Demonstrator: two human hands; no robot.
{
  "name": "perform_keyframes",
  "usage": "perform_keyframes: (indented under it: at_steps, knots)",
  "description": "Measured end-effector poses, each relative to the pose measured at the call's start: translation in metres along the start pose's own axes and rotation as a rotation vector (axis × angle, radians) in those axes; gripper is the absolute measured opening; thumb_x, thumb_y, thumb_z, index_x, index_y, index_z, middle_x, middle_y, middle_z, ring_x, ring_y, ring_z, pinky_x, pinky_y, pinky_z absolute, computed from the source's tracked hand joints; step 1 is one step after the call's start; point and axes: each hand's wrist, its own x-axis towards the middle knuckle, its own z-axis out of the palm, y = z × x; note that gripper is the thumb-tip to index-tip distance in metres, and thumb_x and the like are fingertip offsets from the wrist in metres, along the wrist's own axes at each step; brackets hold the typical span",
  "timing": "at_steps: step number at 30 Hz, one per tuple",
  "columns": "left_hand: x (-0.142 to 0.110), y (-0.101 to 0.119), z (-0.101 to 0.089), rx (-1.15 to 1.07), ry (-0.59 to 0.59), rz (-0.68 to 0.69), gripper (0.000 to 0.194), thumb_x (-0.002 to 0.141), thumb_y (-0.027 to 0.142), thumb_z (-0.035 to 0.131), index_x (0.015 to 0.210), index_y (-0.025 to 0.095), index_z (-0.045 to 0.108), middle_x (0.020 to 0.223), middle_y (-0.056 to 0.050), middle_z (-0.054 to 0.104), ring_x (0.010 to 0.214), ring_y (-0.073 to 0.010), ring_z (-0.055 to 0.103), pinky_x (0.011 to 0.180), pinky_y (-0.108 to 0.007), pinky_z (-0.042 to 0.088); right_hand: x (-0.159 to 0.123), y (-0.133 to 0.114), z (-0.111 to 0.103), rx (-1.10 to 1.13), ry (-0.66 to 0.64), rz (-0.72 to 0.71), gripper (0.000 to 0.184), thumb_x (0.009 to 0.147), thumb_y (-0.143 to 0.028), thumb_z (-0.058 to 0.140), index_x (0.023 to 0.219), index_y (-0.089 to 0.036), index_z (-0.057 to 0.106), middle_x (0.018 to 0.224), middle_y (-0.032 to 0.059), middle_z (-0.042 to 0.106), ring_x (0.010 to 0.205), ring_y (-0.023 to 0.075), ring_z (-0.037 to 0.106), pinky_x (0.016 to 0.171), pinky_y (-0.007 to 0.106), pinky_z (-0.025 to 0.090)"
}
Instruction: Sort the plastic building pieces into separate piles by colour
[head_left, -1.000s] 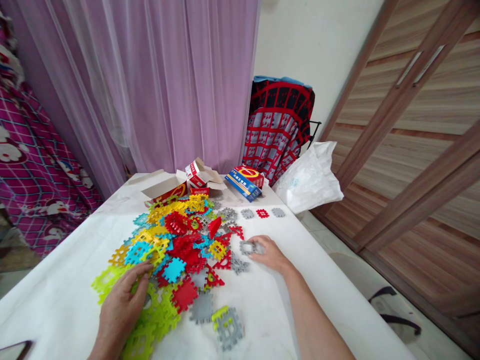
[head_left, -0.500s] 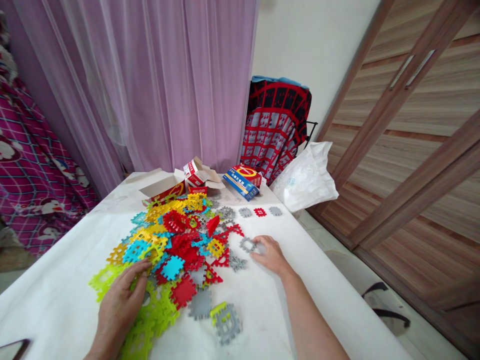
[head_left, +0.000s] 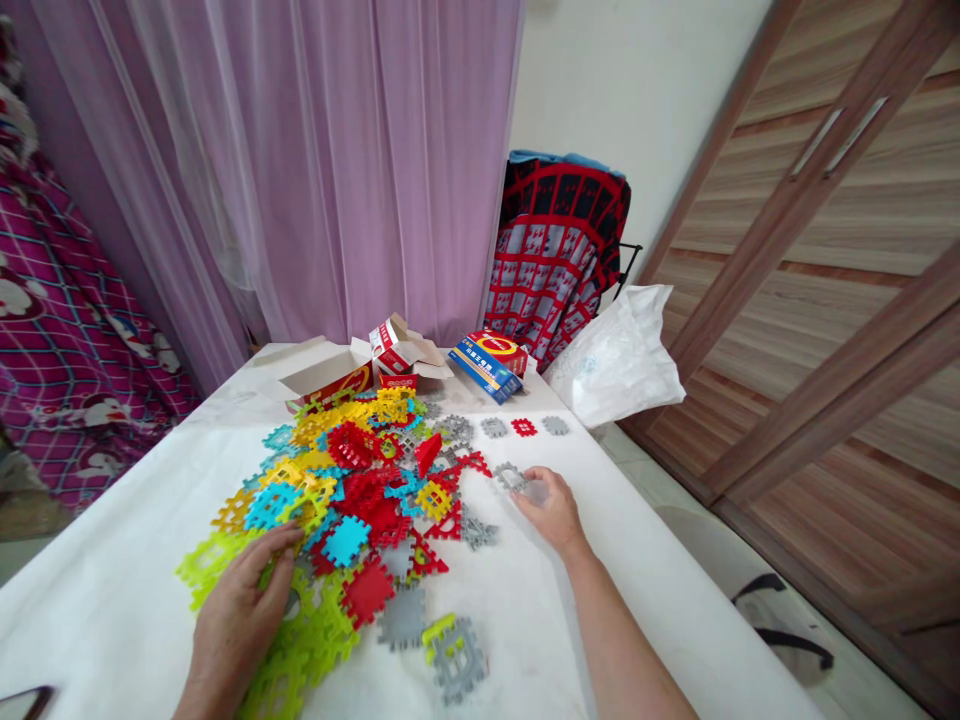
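A heap of interlocking plastic tiles [head_left: 345, 490] in red, yellow, blue, green and grey covers the middle of the white table [head_left: 525, 620]. My left hand [head_left: 240, 610] lies flat on the lime-green tiles [head_left: 300, 650] at the near left, fingers spread. My right hand [head_left: 551, 505] is to the right of the heap, its fingers closed on a small grey tile [head_left: 510, 476] just above the tabletop. Three small tiles, grey, red and grey [head_left: 524, 427], lie in a row farther back.
Opened red-and-white cardboard boxes [head_left: 360, 365] and a blue-and-red box [head_left: 491, 362] stand at the table's far edge. A white plastic bag [head_left: 619, 355] lies at the far right corner. Behind are a chair with a red patterned cover [head_left: 559, 255], purple curtains and wooden doors.
My right hand has moved the small grey tile a little away from me and to the right, towards the row of three tiles. My left hand has stayed on the green tiles.
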Motion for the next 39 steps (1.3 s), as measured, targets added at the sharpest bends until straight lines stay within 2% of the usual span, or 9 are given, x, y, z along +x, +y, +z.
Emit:
perform_keyframes:
  at_steps: [3, 5, 10, 14, 23, 29, 39]
  knots:
    - [-0.002, -0.003, 0.003, 0.010, 0.023, -0.002, 0.041, 0.081, 0.056, 0.046, 0.094, 0.027, 0.072, 0.107, -0.003, 0.076, 0.098, -0.0236, 0.072, 0.092, -0.038, 0.057, 0.017, 0.001, 0.013, -0.065, 0.160, 0.057, 0.033, 0.069, -0.045, 0.066, 0.092, -0.022, 0.063, 0.096, 0.0078, 0.072, 0.095, 0.0273, 0.063, 0.090, 0.041, 0.045]
    - [-0.003, -0.004, 0.004, 0.012, 0.028, 0.006, 0.040, 0.082, 0.056, 0.046, 0.095, 0.028, 0.072, 0.107, -0.003, 0.076, 0.098, -0.0234, 0.072, 0.092, -0.039, 0.057, 0.034, -0.002, 0.025, -0.105, 0.213, 0.099, 0.034, 0.069, -0.045, 0.066, 0.093, -0.022, 0.062, 0.098, 0.0087, 0.072, 0.097, 0.0283, 0.063, 0.090, 0.041, 0.045]
    - [-0.004, -0.008, 0.003, -0.013, 0.024, 0.032, 0.037, 0.082, 0.055, 0.048, 0.094, 0.029, 0.071, 0.105, -0.001, 0.077, 0.097, -0.0221, 0.072, 0.091, -0.036, 0.058, 0.072, -0.008, 0.053, -0.157, 0.221, 0.155, 0.035, 0.071, -0.041, 0.065, 0.099, -0.021, 0.061, 0.104, 0.0104, 0.072, 0.101, 0.0291, 0.062, 0.089, 0.040, 0.043]
    - [-0.006, -0.011, 0.003, -0.019, 0.020, 0.038, 0.036, 0.083, 0.054, 0.049, 0.097, 0.030, 0.072, 0.107, 0.000, 0.076, 0.099, -0.0215, 0.072, 0.092, -0.035, 0.057, 0.088, -0.005, 0.066, -0.187, 0.236, 0.151, 0.035, 0.072, -0.042, 0.065, 0.099, -0.020, 0.062, 0.100, 0.0104, 0.072, 0.097, 0.0276, 0.062, 0.085, 0.037, 0.042]
    - [-0.008, -0.013, 0.003, -0.045, 0.022, 0.006, 0.040, 0.082, 0.060, 0.049, 0.097, 0.031, 0.072, 0.106, 0.000, 0.076, 0.098, -0.0223, 0.072, 0.095, -0.038, 0.056, 0.093, -0.003, 0.068, -0.247, 0.164, 0.141, 0.032, 0.074, -0.040, 0.067, 0.099, -0.020, 0.062, 0.101, 0.0096, 0.071, 0.097, 0.0265, 0.060, 0.082, 0.034, 0.040]
    - [-0.006, -0.011, -0.003, -0.045, -0.038, 0.017, 0.040, 0.081, 0.059, 0.051, 0.100, 0.031, 0.072, 0.109, 0.000, 0.076, 0.101, -0.0224, 0.071, 0.096, -0.037, 0.056, 0.093, -0.004, 0.069, -0.267, 0.144, 0.126, 0.031, 0.075, -0.039, 0.067, 0.100, -0.020, 0.063, 0.103, 0.0095, 0.070, 0.099, 0.0263, 0.060, 0.083, 0.034, 0.040]
    - [-0.006, -0.005, -0.003, -0.039, -0.004, 0.004, 0.041, 0.081, 0.062, 0.049, 0.096, 0.031, 0.072, 0.106, 0.000, 0.076, 0.099, -0.0216, 0.072, 0.095, -0.037, 0.056, 0.092, -0.008, 0.068, -0.306, 0.118, 0.132, 0.030, 0.074, -0.037, 0.070, 0.099, -0.021, 0.064, 0.103, 0.0082, 0.071, 0.097, 0.0260, 0.060, 0.080, 0.034, 0.040]
